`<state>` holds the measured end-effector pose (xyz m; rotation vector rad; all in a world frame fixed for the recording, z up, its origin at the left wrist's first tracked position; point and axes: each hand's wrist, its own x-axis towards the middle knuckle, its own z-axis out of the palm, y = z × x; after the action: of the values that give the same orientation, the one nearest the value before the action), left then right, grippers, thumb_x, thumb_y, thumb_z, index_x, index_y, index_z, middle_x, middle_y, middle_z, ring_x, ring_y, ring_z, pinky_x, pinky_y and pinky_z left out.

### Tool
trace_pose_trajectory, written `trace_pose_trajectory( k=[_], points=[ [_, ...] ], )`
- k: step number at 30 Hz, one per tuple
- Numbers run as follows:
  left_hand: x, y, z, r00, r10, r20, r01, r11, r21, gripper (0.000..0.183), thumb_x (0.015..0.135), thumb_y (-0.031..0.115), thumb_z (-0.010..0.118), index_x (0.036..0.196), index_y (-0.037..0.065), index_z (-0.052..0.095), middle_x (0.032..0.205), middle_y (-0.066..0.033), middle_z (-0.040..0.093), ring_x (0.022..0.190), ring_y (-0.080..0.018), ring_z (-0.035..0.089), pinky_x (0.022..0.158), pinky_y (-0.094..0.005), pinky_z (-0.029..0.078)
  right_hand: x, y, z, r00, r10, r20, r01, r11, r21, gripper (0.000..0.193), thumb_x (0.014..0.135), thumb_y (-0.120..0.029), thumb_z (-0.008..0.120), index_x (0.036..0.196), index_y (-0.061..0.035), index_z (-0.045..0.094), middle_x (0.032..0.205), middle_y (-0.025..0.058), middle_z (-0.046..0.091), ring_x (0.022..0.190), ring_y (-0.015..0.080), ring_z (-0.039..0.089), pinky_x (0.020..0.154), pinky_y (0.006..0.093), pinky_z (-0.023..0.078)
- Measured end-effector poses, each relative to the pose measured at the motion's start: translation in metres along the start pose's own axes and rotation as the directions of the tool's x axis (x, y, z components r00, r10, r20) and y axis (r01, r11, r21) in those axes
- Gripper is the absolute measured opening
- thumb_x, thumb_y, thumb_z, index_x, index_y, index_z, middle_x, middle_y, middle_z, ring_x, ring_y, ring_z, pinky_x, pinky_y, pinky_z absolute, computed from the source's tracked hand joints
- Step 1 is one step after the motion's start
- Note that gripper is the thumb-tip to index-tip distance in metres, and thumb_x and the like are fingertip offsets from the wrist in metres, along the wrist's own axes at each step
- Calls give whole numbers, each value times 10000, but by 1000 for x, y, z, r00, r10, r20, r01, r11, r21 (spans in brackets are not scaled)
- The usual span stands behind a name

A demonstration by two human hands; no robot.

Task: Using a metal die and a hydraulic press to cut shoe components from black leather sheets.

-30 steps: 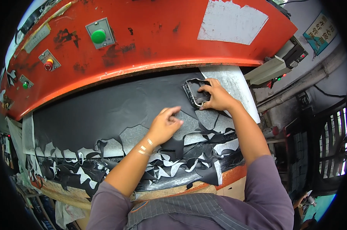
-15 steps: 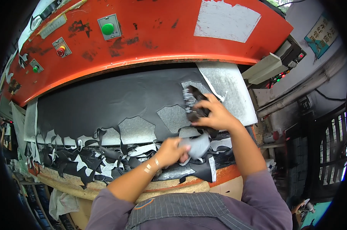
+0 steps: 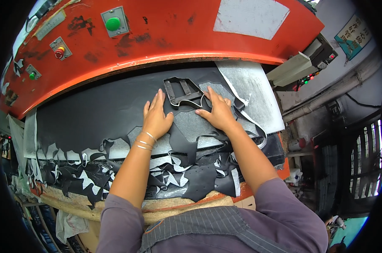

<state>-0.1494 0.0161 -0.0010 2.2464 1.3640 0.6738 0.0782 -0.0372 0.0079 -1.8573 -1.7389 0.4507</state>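
Observation:
A metal cutting die [image 3: 183,92], an angular outline with crossbars, lies on the black sheet material [image 3: 102,97]. My left hand [image 3: 157,118] rests on the sheet at the die's left, fingers stretched out and nothing held. At the die's right corner is my right hand [image 3: 219,110], thumb and fingers apart, the fingertips close to or touching its edge. Pale cut-out gaps show around and below both hands. A dark cut piece [image 3: 199,181] with small holes lies on the scraps in front of me.
An orange press beam [image 3: 165,38] with a green button [image 3: 113,24] and a red knob [image 3: 59,52] spans the far side. White backing [image 3: 258,101] extends to the right. Tangled offcuts [image 3: 89,181] cover the near edge. A control box [image 3: 321,59] sits at right.
The die has gone from my right hand's grip onto the sheet, further left. My left hand has let go of a grey piece and moved up and left beside the die.

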Motion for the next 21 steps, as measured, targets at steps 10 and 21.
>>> trace_pose_trajectory(
  k=[10, 21],
  points=[
    [9, 7, 8, 996, 54, 67, -59, 996, 74, 796, 782, 207, 573, 1454, -46, 231, 1427, -192, 435, 1372, -258, 356, 1156, -465, 146, 0, 22, 5, 979, -157, -132, 148, 986, -77, 702, 729, -368, 758, 1277, 2, 524, 1286, 205, 555, 1197, 302, 512, 1011, 393, 296],
    [5, 9, -1, 997, 47, 58, -52, 995, 88, 810, 778, 257, 567, 1437, -81, 238, 1410, -228, 436, 1362, -277, 365, 1163, -447, 157, -1, 13, 9, 976, -175, -130, 159, 979, -126, 721, 722, -334, 770, 1296, 3, 491, 1271, 195, 560, 1153, 326, 531, 1012, 408, 317]
  ],
)
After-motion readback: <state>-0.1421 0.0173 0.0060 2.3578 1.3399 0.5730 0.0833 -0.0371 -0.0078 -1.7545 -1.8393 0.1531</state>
